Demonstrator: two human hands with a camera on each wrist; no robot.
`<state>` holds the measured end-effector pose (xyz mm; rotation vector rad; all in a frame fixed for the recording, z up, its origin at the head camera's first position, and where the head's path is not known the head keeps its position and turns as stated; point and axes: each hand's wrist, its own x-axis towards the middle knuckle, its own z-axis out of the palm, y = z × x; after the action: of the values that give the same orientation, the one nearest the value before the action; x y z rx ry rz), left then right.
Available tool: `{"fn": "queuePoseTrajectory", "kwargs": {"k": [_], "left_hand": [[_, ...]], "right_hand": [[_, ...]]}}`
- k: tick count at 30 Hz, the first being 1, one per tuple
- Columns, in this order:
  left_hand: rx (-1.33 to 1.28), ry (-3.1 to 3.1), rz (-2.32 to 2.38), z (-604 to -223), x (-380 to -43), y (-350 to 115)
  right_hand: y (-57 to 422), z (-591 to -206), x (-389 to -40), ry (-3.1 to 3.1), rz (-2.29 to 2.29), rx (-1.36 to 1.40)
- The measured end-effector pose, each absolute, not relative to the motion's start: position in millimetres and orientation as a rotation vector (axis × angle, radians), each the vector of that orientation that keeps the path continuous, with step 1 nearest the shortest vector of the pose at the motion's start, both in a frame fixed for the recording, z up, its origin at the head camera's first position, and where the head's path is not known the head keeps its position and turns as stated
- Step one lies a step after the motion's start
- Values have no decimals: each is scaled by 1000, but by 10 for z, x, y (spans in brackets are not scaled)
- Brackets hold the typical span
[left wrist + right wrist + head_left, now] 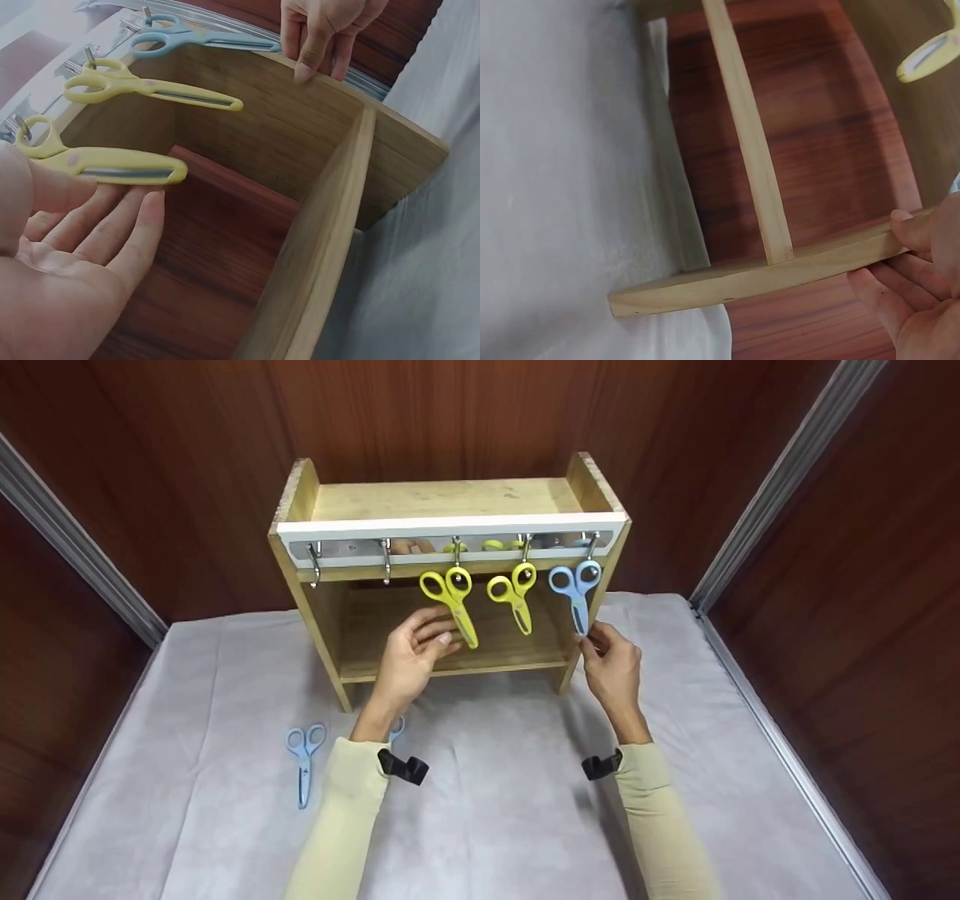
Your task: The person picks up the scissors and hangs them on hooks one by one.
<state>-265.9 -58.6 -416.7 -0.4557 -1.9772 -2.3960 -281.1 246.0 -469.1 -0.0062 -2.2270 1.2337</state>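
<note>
My left hand [411, 652] is beside the lower end of yellow scissors [452, 604] hanging from the middle hook. Its fingers are extended and loosely spread under the blades in the left wrist view, not curled round them. My right hand [613, 664] holds the right side panel of a wooden shelf [817, 262], thumb on one face and fingers on the other. To the right of the first pair hang smaller yellow scissors [516, 596] on another hook. Light blue scissors [578, 594] hang from the rightmost hook, their tip just above my right hand.
A white rail [450, 526] with several metal hooks [386, 561] runs across the shelf front. Blue scissors [304, 765] lie on the grey cloth [510, 810] at left. Another blue pair [397, 727] is partly hidden by my left wrist. Dark wood panels [450, 412] surround the cloth.
</note>
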Motion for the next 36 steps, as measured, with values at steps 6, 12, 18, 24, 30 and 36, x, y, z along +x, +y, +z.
{"fn": "queuePoseTrajectory", "kwargs": {"k": [6,12,18,24,30,36], "left_hand": [[-449,-2119,-2279,-4248,-2626,-668],[-375,-2451,-1886,-4395,-2549,-789],[-305,-2649,-1518,-4591,-2445,-921],[-270,-2740,-1246,-4821,-2337,-1060],[-217,-2815,-997,-5038,-2220,-1148],[-214,-2779,-714,-5290,-2100,-1177]], "right_hand": [[2472,-4676,-2816,-2221,1224,-13],[2494,-4664,-2812,-2232,1211,-22],[2480,-4660,-2817,-2233,1234,-23],[2458,-4664,-2823,-2239,1247,-15],[2466,-4679,-2805,-2230,1247,-22],[2468,-4686,-2804,-2221,1248,-21]]}}
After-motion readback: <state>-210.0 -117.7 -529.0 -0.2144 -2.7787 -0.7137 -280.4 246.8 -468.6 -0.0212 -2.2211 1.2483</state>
